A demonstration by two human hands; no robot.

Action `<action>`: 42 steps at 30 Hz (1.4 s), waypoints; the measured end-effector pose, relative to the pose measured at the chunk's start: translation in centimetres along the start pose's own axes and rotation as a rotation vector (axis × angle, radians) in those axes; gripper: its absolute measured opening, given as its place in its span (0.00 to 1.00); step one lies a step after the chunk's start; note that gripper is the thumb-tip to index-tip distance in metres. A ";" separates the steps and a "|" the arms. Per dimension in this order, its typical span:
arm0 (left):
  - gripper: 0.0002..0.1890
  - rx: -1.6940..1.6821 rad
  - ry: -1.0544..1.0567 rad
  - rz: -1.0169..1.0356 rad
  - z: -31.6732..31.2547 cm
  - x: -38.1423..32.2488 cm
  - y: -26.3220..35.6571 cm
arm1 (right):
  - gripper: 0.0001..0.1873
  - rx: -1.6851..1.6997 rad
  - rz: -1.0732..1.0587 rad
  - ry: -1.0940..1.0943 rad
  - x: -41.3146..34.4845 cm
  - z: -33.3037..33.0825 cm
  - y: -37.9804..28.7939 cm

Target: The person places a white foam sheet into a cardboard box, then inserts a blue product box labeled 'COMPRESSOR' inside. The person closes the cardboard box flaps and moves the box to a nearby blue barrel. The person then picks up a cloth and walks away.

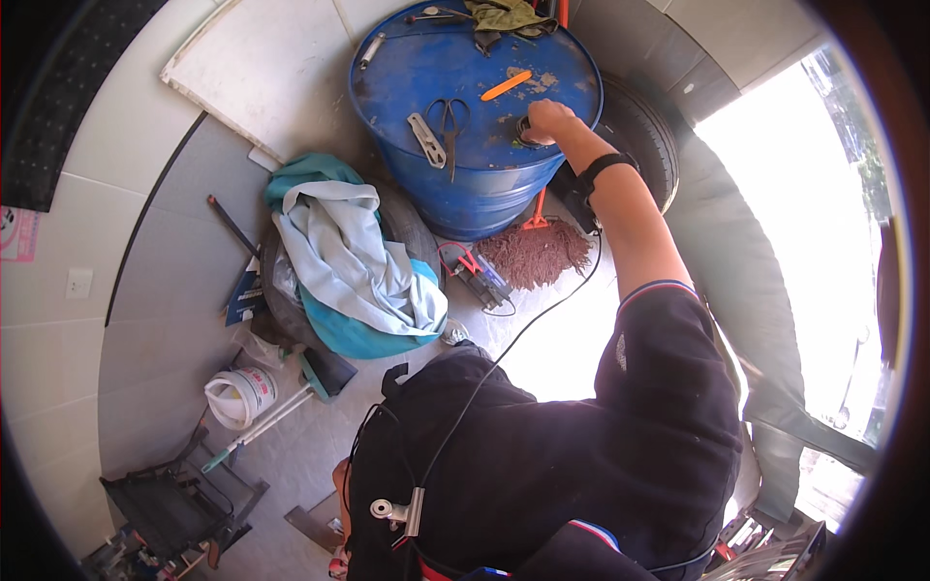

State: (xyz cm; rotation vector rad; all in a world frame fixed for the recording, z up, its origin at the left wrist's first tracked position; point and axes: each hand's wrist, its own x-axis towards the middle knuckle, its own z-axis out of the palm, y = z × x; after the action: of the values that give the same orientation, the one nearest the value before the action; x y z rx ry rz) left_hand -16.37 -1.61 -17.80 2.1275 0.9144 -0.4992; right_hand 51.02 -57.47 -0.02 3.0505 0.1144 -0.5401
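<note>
My right hand (pixel 550 122) reaches over the near right part of a blue metal drum's lid (pixel 436 65), its fingers closed on a dark round object (pixel 524 131) whose kind is unclear. On the lid to its left lie black-handled scissors (pixel 450 131) and a utility knife with a pale metal body (pixel 426 140). Beyond the hand is an orange flat tool (pixel 506 86). A small cylindrical item (pixel 373 51) and an olive cloth (pixel 512 16) lie farther back. Of my left arm only a strip of skin (pixel 341 477) shows beside my body; what that hand holds is hidden.
Tyres (pixel 647 138) stand beside the drum. A grey and teal cloth (pixel 349 254) covers another tyre. A mop head (pixel 538 250), a device with red clamps (pixel 476 276), a white bucket (pixel 243 396), a dustpan (pixel 327 372) and a black folding chair (pixel 171 508) occupy the floor. A cable crosses my front.
</note>
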 end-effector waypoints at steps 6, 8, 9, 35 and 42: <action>0.19 -0.006 0.001 -0.004 0.2 -0.3 0.0 | 0.20 -0.030 -0.032 -0.031 1.1 0.4 0.2; 0.19 -0.009 0.001 -0.002 0.4 -0.3 -0.1 | 0.20 -0.083 -0.098 -0.078 2.0 1.0 0.9; 0.19 -0.011 -0.001 -0.002 0.5 -0.4 -0.2 | 0.21 -0.077 -0.126 -0.020 2.1 1.6 1.3; 0.18 -0.001 0.007 -0.006 0.0 -1.2 0.1 | 0.30 -0.090 -0.098 -0.068 1.4 0.5 0.6; 0.18 0.005 0.001 0.000 -0.6 -1.8 0.5 | 0.31 0.023 0.059 0.033 0.5 0.9 -0.4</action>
State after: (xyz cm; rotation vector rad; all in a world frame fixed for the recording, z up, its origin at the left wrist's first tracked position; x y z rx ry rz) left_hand -17.16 -2.20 -16.10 2.1321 0.9140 -0.5010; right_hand 51.16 -57.09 -1.05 3.0744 0.0199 -0.4912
